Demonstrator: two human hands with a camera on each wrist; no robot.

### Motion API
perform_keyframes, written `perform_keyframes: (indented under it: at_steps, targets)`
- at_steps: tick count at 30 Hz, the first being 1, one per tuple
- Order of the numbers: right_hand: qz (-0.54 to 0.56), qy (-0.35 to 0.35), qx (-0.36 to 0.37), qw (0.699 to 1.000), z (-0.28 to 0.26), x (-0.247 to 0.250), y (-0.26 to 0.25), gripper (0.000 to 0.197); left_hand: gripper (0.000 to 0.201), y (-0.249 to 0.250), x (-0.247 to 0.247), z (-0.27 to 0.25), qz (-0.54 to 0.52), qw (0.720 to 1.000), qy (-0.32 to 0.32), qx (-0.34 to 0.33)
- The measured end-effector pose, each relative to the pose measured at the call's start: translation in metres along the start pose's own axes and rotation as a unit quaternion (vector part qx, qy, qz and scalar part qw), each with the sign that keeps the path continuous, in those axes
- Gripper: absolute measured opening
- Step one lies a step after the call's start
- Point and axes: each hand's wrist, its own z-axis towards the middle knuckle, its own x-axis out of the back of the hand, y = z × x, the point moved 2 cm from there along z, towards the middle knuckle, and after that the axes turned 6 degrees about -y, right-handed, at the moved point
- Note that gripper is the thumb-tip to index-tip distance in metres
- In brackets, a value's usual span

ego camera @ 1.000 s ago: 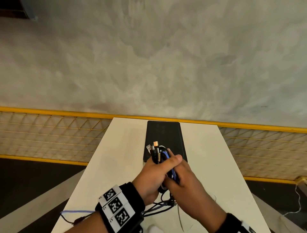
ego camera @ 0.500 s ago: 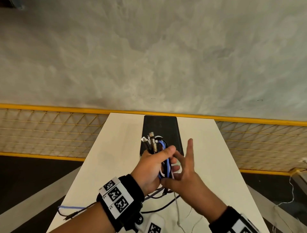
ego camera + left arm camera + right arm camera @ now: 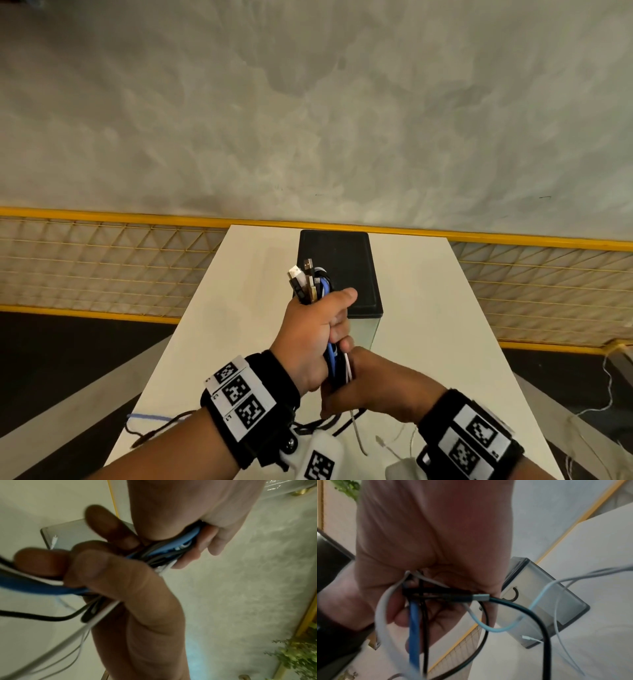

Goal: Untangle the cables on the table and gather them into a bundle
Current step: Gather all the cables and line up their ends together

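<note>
My left hand (image 3: 329,318) grips a bundle of cables (image 3: 310,284) upright above the white table (image 3: 428,325). Several plug ends stick out above its fist. The bundle holds blue (image 3: 331,359), black and white cables. Just below, my right hand (image 3: 346,373) is curled round the same cables where they leave the left fist. In the left wrist view the left hand (image 3: 197,545) holds the blue cable (image 3: 187,536) and the right hand (image 3: 96,577) clasps the strands lower down. In the right wrist view, loose tails (image 3: 414,628) hang from the right hand (image 3: 436,547).
A clear-walled box with a black lid (image 3: 339,260) stands on the table just beyond my hands. Loose cable ends (image 3: 356,435) trail over the near table edge, and a blue strand (image 3: 147,416) lies at the left. A yellow mesh fence (image 3: 102,267) runs behind the table.
The right hand, whose fingers were spread beside the bundle half a second ago, has dropped lower and closed round the cables under the left fist. The left hand keeps its grip.
</note>
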Motion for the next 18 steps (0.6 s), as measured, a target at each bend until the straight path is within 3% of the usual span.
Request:
perform_keyframes:
  at_steps: [4,9,12,15,18]
  targets:
    - [-0.016,-0.004,0.001,1.0,0.006,-0.002,-0.007,0.024,0.04,0.02,0.001,0.0,-0.01,1.0,0.002,-0.006]
    - [0.034,-0.008,0.057,0.998,0.0,0.004,-0.028,0.022,0.04,0.056,-0.009,-0.007,0.007,0.997,-0.044,-0.061]
    - [0.055,0.055,0.102,0.992,-0.014,0.012,-0.054,0.013,0.039,0.082,-0.018,-0.019,0.005,0.989,-0.1,-0.106]
    - [-0.01,0.08,0.127,0.989,-0.027,0.021,-0.072,0.016,0.041,0.101,-0.026,-0.03,0.065,0.981,-0.129,-0.132]
    - [-0.122,0.037,0.052,0.99,-0.027,0.026,-0.064,0.014,0.039,0.099,-0.02,-0.032,0.179,0.969,-0.135,-0.101]
